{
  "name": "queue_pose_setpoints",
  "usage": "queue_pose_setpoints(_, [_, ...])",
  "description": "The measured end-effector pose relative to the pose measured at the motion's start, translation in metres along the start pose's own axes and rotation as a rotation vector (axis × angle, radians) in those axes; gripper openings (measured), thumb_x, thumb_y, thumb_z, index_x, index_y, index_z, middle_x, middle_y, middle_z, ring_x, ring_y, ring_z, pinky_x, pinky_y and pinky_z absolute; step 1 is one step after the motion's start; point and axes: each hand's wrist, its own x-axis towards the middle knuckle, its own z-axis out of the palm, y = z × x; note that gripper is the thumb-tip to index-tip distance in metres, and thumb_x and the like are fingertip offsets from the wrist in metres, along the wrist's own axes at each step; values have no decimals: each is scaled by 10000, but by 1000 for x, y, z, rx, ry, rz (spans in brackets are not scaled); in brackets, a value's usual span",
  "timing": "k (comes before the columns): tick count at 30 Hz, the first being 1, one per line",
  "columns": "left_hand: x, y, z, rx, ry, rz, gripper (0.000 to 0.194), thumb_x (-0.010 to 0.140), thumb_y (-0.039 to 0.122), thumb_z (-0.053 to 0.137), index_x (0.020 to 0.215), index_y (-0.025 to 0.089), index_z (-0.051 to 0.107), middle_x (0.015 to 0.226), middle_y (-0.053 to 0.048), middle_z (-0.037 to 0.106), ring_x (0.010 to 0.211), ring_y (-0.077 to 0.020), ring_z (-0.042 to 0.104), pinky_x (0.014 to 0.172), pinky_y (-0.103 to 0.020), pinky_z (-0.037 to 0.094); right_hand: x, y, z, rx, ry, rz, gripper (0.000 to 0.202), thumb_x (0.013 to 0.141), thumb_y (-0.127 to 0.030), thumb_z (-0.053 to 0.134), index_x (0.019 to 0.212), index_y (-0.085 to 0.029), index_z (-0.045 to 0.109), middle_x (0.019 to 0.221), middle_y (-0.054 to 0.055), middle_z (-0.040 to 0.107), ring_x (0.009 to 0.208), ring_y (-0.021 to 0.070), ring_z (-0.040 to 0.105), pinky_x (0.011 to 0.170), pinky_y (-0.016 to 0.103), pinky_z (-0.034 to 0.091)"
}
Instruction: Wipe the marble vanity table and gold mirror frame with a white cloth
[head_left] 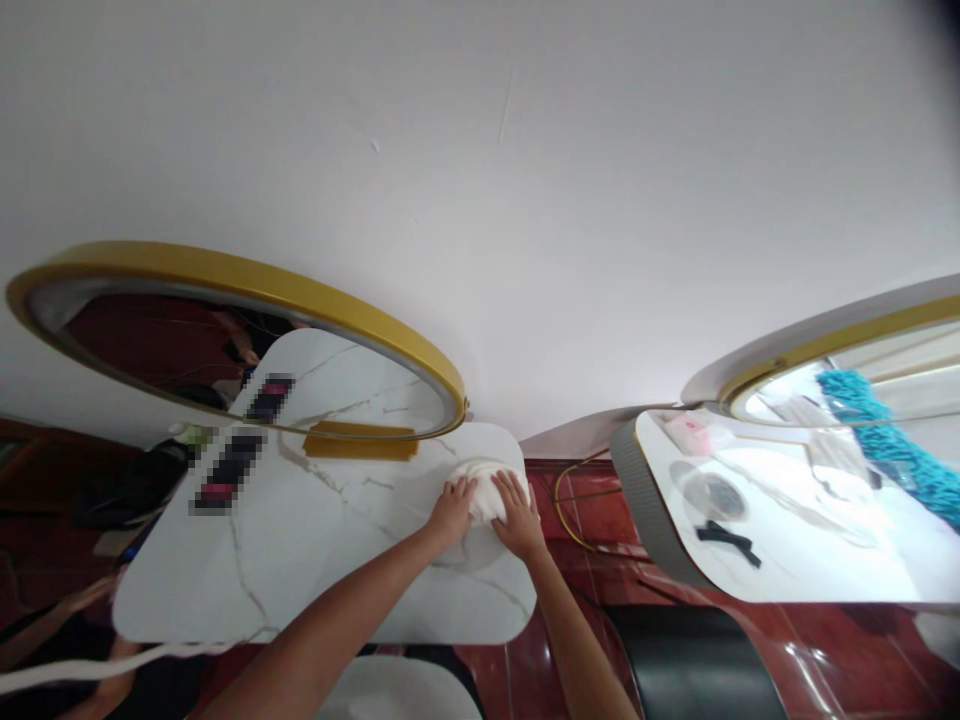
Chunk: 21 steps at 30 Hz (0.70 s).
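Observation:
A white, soft-looking bundle (pixel 484 488) lies near the right end of the white marbled tabletop (pixel 315 560). My left hand (pixel 453 510) rests on the bundle's left side, its fingers curled onto it. On the right side my right hand (pixel 517 512) presses down with its fingers spread over the white material. Both palms touch the bundle, and the part under them is hidden. What the bundle is made of is too unclear to tell.
A gold-framed mirror (pixel 360 330) stands behind the table above a gold plate (pixel 360 442). At right, a second table (pixel 795 500) holds a black strap-like item (pixel 729 543) and a pink package (pixel 690 432). A black chair (pixel 697 665) is below. Another person's arm (pixel 60 612) shows at lower left.

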Motion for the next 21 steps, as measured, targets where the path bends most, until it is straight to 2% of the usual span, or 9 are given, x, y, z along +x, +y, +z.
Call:
queue_pose_setpoints(9, [-76, 14, 55, 68, -83, 57, 715, 736, 261, 528, 1402, 173, 282, 1429, -113, 323, 1224, -325, 352, 1024, -459, 306, -103, -20, 25, 73, -6, -2, 799, 707, -265, 443, 1453, -234, 159, 1510, -7, 161, 1394, 237, 49, 1109, 497, 15])
queue_pose_setpoints(14, [-108, 16, 84, 100, -87, 91, 728, 756, 294, 520, 1418, 155, 250, 1440, -117, 319, 1254, -330, 329, 1043, -455, 283, -139, -29, 33, 102, -38, -13, 781, 736, -300, 435, 1457, -229, 141, 1508, 2, 170, 1394, 251, 36, 1107, 508, 32])
queue_pose_setpoints(17, [-123, 17, 90, 71, -109, 76, 730, 768, 279, 512, 1429, 157, 227, 1452, -118, 301, 1282, -337, 298, 1045, -456, 283, -149, -35, 35, 95, -56, -16, 793, 721, -282, 436, 1456, -236, 143, 1510, -8, 154, 1395, 248, 26, 1108, 505, 30])
queue_pose_setpoints(21, [-137, 16, 84, 30, -152, 61, 731, 771, 267, 510, 1433, 153, 220, 1462, -115, 285, 1296, -350, 277, 1052, -467, 279, -157, -41, 37, 75, -66, -31, 804, 712, -292, 447, 1455, -233, 144, 1512, -18, 136, 1396, 237, 14, 1110, 499, 25])
